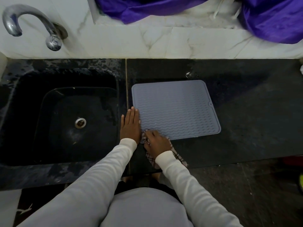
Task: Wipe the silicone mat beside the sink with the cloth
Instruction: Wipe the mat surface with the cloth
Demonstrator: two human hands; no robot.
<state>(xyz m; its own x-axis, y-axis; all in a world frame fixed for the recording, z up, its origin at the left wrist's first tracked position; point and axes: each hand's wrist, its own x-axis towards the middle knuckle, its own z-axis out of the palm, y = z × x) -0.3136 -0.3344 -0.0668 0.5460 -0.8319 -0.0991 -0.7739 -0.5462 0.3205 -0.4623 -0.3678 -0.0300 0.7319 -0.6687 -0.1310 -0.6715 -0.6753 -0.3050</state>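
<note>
Right grip (156, 141) on cloth (177, 157), mat (177, 108) corner

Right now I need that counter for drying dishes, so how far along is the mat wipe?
Early, it seems. Done: the cloth is in place. In hand: the right hand grips the cloth at the silicone mat's near-left corner, while the left hand presses flat on its left edge by the sink. Left: the rest of the mat; whether any of it was wiped can't be told.

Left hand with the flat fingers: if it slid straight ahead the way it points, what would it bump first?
Probably nothing soon. The left hand points along the silicone mat's left edge, across bare counter, toward the white wall.
</note>
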